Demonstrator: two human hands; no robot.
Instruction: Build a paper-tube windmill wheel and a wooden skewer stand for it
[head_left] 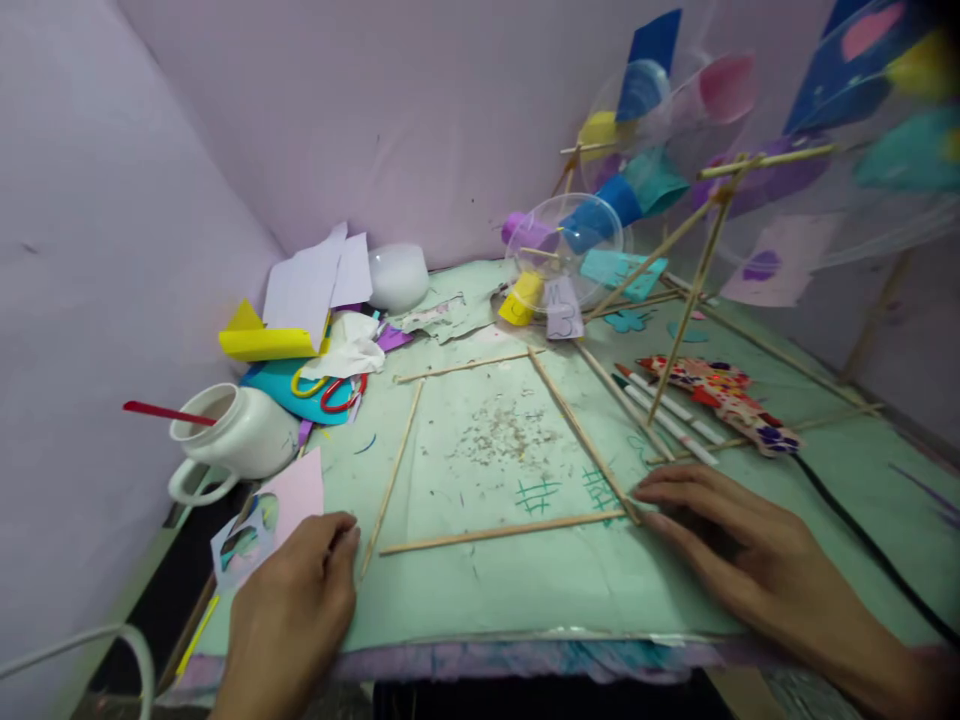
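Four thin wooden sticks lie in a rough square on the pale green sheet. My right hand lies flat with fingers stretched out, its fingertips touching the near right corner where two sticks meet. My left hand rests on the sheet's left edge, fingers curled down, its fingertips beside the near end of the left stick and a pink paper piece. Neither hand visibly holds anything.
A white mug with a red stick stands at left. Scissors, yellow and white papers lie behind it. Stick frames with clear plastic discs and coloured paper rise at back right. Markers, a patterned strip, a black cable lie right.
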